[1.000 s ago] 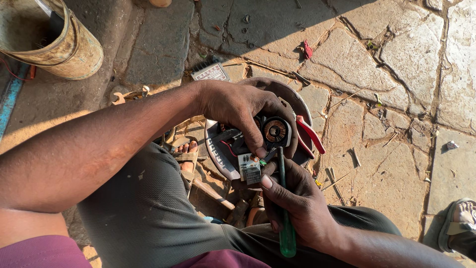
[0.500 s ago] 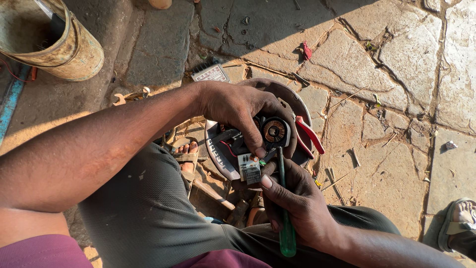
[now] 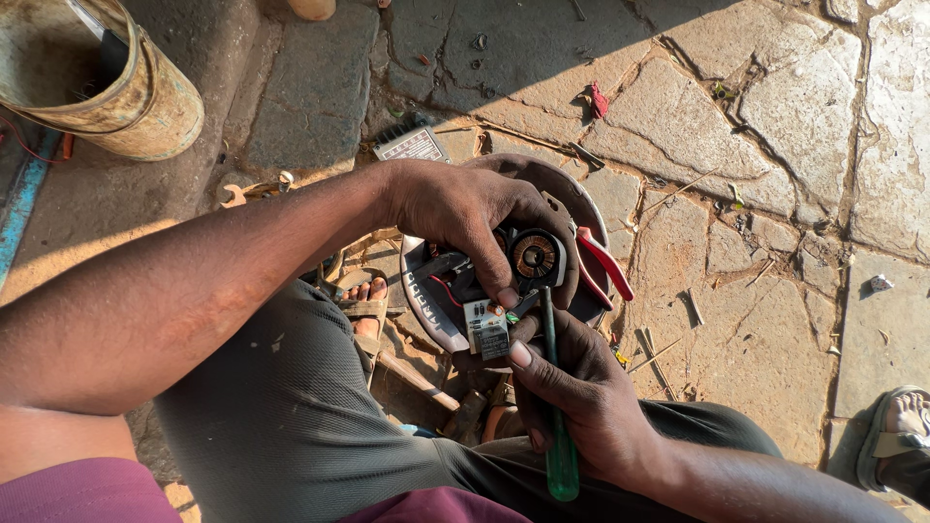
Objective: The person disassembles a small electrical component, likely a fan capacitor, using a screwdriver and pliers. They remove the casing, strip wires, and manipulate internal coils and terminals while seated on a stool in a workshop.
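Note:
My left hand (image 3: pixel 475 218) grips a round dark motor housing (image 3: pixel 572 199) from above, fingers curled over its open inside. A copper-wound coil (image 3: pixel 536 256) and a small white component (image 3: pixel 487 332) with wires show inside it. My right hand (image 3: pixel 581 397) holds a green-handled screwdriver (image 3: pixel 557 426), its shaft pointing up into the housing near the coil. Red-handled pliers (image 3: pixel 605 261) lie against the housing's right edge.
A worn yellowish bucket (image 3: pixel 145 107) stands at the top left on the stone paving. A small grey ribbed part (image 3: pixel 412 143) lies beyond the housing. My sandalled foot (image 3: pixel 363 310) shows below the left arm. Another person's sandalled foot (image 3: pixel 896 441) is at the right edge.

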### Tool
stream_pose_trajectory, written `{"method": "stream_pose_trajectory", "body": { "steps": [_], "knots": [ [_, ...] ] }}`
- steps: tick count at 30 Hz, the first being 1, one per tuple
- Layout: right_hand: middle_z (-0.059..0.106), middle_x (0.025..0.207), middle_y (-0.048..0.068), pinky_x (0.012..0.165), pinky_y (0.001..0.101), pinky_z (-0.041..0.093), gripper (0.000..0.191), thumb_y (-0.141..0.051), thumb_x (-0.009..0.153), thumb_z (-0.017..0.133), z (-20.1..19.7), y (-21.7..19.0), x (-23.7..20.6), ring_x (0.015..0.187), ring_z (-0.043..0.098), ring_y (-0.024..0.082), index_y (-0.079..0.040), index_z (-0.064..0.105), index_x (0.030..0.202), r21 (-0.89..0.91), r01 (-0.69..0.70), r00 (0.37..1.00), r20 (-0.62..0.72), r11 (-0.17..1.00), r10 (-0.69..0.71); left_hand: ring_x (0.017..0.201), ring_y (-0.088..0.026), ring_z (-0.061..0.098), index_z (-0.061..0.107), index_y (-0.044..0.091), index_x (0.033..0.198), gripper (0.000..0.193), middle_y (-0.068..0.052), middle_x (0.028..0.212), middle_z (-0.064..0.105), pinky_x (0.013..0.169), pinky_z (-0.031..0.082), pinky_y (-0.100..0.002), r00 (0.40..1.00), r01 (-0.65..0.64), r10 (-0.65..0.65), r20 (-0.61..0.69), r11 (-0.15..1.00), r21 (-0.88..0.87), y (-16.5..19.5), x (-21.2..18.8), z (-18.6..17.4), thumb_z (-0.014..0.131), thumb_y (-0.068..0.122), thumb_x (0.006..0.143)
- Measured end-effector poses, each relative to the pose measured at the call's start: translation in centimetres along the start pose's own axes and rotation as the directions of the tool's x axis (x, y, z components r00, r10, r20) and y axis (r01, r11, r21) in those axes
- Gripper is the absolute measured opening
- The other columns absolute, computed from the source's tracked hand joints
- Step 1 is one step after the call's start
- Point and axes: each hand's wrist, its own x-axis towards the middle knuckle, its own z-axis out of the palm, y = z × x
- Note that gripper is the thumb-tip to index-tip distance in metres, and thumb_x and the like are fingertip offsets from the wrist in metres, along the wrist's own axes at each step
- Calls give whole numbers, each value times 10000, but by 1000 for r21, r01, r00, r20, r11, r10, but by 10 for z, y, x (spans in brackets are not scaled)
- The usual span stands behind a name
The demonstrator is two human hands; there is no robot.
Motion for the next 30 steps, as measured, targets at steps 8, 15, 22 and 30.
{"method": "stream_pose_trajectory", "body": {
  "steps": [8, 15, 22, 30],
  "knots": [
    [537, 611, 50, 344, 271, 395, 225, -176, 938, 675, -1, 1, 1, 376, 501, 138, -20, 557, 1048, -28, -4, 1000, -2, 1000, 4, 974, -155, 767, 717, 61, 1202, 547, -81, 1109, 780, 881, 670, -301, 994, -78, 82, 75, 995, -56, -3, -1, -1, 865, 57, 676],
    [551, 646, 46, 351, 257, 393, 230, -168, 935, 669, -3, 1, 1, 381, 498, 125, -22, 558, 1073, -33, 6, 1000, -14, 999, -6, 988, -148, 760, 734, 93, 1200, 571, -50, 1109, 789, 906, 647, -299, 995, -85, 79, 55, 991, 108, -1, 1, -1, 876, 89, 648],
    [548, 631, 49, 348, 259, 392, 233, -176, 939, 671, -3, 0, 0, 386, 500, 127, -17, 561, 1069, -25, 1, 1000, -8, 1000, -1, 1008, -146, 754, 719, 81, 1193, 540, -48, 1117, 773, 906, 654, -311, 991, -99, 103, 88, 994, -50, -1, 1, -1, 877, 93, 677],
    [542, 618, 43, 345, 263, 394, 232, -184, 937, 673, -2, 0, 0, 381, 500, 129, -15, 567, 1055, -36, 2, 1000, 2, 999, -2, 929, -131, 756, 733, 71, 1209, 522, -51, 1070, 793, 873, 649, -292, 986, -117, 113, 120, 993, 24, -2, 1, -2, 876, 124, 710]
  ]
}}
